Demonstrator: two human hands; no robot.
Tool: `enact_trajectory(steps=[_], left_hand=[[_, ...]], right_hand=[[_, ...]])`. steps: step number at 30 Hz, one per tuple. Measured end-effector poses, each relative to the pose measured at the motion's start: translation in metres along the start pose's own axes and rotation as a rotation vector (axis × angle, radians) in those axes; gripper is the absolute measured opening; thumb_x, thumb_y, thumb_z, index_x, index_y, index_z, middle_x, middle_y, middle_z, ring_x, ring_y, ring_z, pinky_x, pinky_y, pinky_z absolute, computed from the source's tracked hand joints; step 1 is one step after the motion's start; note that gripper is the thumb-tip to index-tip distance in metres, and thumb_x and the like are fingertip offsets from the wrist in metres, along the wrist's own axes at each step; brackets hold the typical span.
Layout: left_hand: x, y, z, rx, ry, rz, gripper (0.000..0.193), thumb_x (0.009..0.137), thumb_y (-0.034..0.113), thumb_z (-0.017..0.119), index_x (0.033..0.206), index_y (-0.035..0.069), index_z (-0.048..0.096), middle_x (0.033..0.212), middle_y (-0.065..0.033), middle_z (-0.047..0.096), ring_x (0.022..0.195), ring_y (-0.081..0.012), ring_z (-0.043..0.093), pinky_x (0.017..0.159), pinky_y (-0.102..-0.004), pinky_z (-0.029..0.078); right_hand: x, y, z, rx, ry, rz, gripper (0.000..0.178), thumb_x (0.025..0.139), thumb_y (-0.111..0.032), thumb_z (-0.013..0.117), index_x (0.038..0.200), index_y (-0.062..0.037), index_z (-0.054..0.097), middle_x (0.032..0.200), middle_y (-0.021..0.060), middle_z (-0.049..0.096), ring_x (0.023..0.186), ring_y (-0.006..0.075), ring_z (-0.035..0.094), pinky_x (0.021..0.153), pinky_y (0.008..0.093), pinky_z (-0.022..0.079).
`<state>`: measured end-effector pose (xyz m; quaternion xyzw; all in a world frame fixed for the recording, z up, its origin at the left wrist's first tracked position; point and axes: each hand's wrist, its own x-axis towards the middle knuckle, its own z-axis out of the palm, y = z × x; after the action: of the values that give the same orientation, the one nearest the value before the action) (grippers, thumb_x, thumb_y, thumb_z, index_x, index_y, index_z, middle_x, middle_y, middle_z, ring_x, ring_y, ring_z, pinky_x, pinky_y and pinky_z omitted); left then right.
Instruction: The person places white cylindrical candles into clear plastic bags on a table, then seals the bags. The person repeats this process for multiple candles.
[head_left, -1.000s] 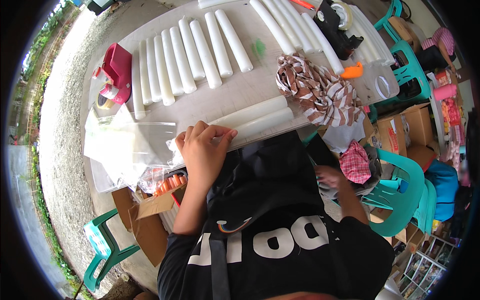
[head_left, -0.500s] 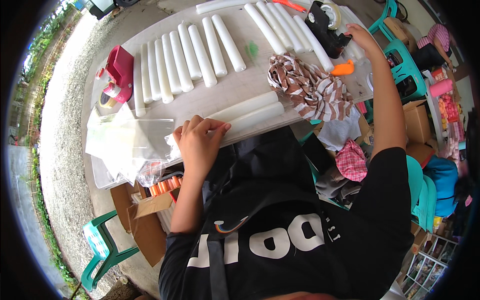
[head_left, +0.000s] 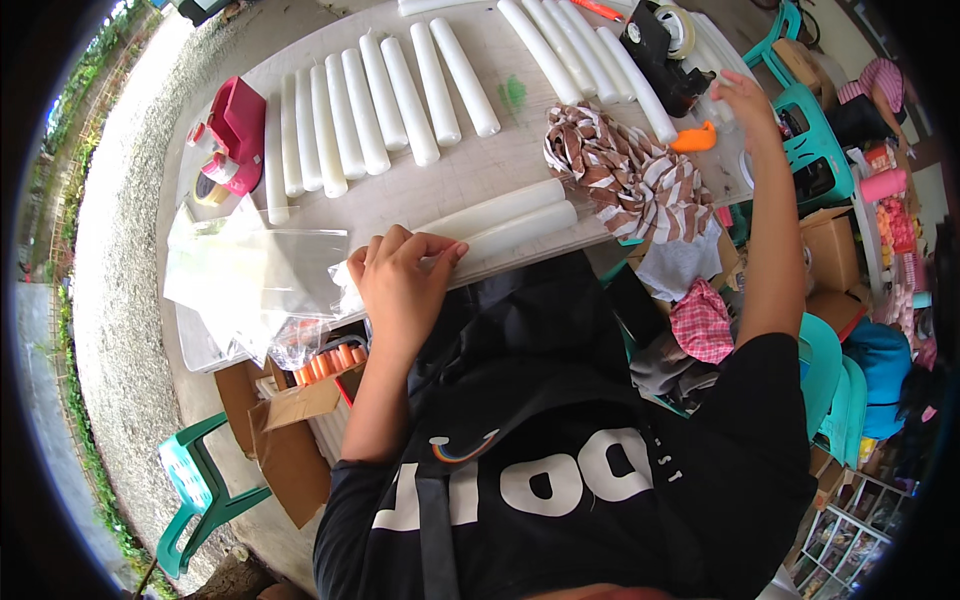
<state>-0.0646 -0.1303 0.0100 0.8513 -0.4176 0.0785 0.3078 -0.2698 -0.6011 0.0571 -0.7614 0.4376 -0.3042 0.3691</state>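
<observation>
Two white pillar-like candles [head_left: 515, 222] lie side by side at the table's near edge. Over their left ends my left hand [head_left: 402, 285] is closed, with crumpled clear plastic showing beside it. My right hand [head_left: 748, 108] is raised at the table's right, just off the black tape dispenser [head_left: 660, 65] and its roll of tape [head_left: 680, 32]. Its fingers are bent in a pinch; what is between them is too small to make out. Clear plastic bags [head_left: 255, 275] lie left of my left hand.
A row of white candles [head_left: 365, 110] lies across the table [head_left: 500, 160], with more beside the dispenser. A brown-striped cloth [head_left: 630, 175] and an orange-handled tool [head_left: 693, 137] are nearby. A red tape dispenser [head_left: 238, 135] stands left. Green chairs [head_left: 815, 145] flank the table.
My right hand has come away from the black dispenser, toward the right and nearer to me. My left hand stays on the two candles. The view has shifted slightly.
</observation>
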Motion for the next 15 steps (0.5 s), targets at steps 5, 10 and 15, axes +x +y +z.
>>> enact_trajectory(steps=[5, 10, 15], left_hand=[[0.002, 0.0, 0.001, -0.002, -0.004, -0.006, 0.018, 0.08, 0.032, 0.08, 0.079, 0.015, 0.076, 0.075, 0.0022, 0.059, 0.079, -0.0176, 0.056, 0.088, -0.0353, 0.034], [0.001, -0.002, 0.0, 0.009, 0.006, -0.006, 0.019, 0.079, 0.033, 0.081, 0.079, 0.015, 0.076, 0.075, 0.002, 0.059, 0.08, -0.0181, 0.056, 0.086, -0.0355, 0.034], [0.001, 0.0, 0.001, 0.004, 0.013, 0.011, 0.019, 0.079, 0.033, 0.081, 0.079, 0.015, 0.076, 0.075, 0.002, 0.059, 0.08, -0.0184, 0.056, 0.085, -0.0358, 0.034]], right_hand=[[0.0, 0.013, 0.013, -0.218, 0.052, -0.033, 0.056, 0.089, -0.025, 0.071, 0.136, -0.0016, 0.05, 0.09, 0.0029, 0.074, 0.097, 0.0149, 0.065, 0.087, 0.0322, 0.044], [-0.014, -0.023, 0.023, -0.96, 0.279, -0.21, 0.048, 0.089, -0.028, 0.066, 0.134, -0.0156, 0.054, 0.091, 0.0007, 0.075, 0.099, 0.0209, 0.067, 0.085, 0.045, 0.037], [0.001, -0.007, 0.001, -0.987, 0.173, -0.078, 0.047, 0.09, -0.032, 0.064, 0.134, -0.0193, 0.053, 0.096, 0.0001, 0.076, 0.104, 0.021, 0.066, 0.09, 0.0512, 0.034]])
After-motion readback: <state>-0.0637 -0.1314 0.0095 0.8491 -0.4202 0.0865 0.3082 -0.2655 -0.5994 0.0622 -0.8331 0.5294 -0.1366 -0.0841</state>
